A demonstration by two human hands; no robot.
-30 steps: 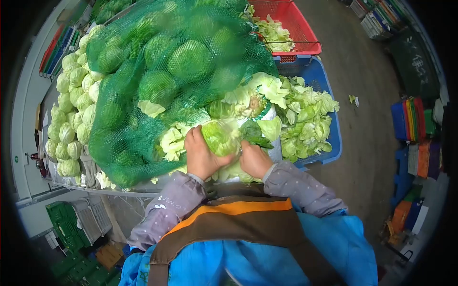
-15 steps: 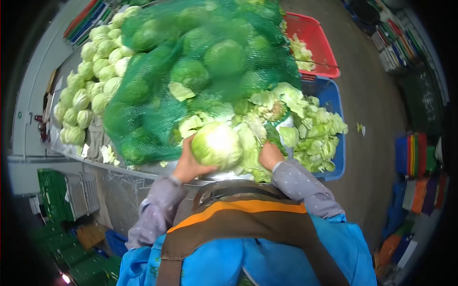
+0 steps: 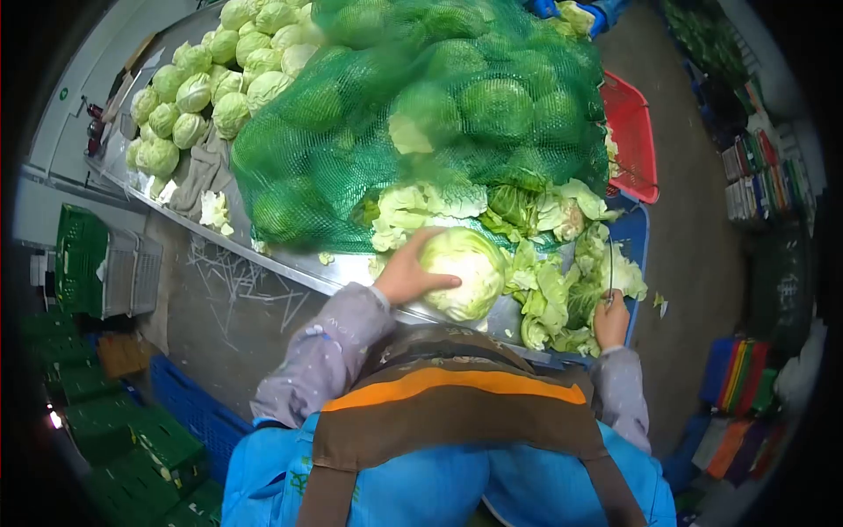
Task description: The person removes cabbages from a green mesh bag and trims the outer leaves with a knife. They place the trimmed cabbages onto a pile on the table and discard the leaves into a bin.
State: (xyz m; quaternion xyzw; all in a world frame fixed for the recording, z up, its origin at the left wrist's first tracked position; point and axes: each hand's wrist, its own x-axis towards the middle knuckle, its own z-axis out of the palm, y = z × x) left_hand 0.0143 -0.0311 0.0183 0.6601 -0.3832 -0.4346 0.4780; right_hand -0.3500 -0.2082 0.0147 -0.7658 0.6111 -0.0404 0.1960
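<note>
My left hand (image 3: 416, 270) grips the left side of a pale green cabbage (image 3: 464, 274) on the metal table (image 3: 290, 266), near its front edge. My right hand (image 3: 611, 321) is closed around a thin knife (image 3: 611, 255), its blade pointing up and away from me. Loose green leaves (image 3: 549, 299) lie between the cabbage and my right hand, over the edge of a blue crate (image 3: 634, 230). Just beyond the held cabbage, more torn leaves (image 3: 430, 206) rest against a green net sack (image 3: 325, 132) full of cabbages.
Bare cabbages (image 3: 230, 114) are piled at the back left, beside a grey cloth (image 3: 200, 171). A red crate (image 3: 634, 132) stands off the table's right side. Blue-gloved hands of another person (image 3: 606, 13) hold a cabbage at the far end. Green crates (image 3: 81, 263) stand at left.
My right hand has moved right with the knife, away from the cabbage and past the loose leaves. My left hand still holds the cabbage. The view has shifted, and another person's gloved hands now show.
</note>
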